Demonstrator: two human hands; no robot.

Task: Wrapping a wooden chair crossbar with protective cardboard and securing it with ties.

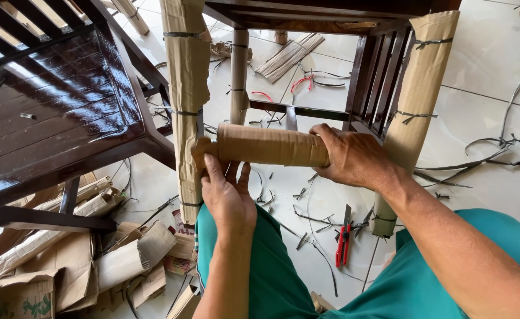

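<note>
A brown cardboard wrap (269, 145) is lying around the horizontal rail of a dark wooden chair frame (378, 65), and both hands are closing on it. The right hand (354, 156) is curling over the wrap's right end, fingers folded around it in a firm, narrow grip. The left hand (227, 189) is coming up from below at the wrap's left end, fingers pressing the cardboard edge against the wrapped front leg (186, 88) just beside it.

Judging by what shows, the work is sitting well along: that front leg and the wrapped leg on the right (416, 94) are already carrying cardboard tied with dark straps, while the wrap between the hands is showing no strap yet.

Below the right hand, red cutters (342, 242) are lying on the tiled floor (484, 53) among strap offcuts. Left of the left hand, cardboard scraps (95, 260) are piling up under a glossy dark wooden seat (59, 100).
</note>
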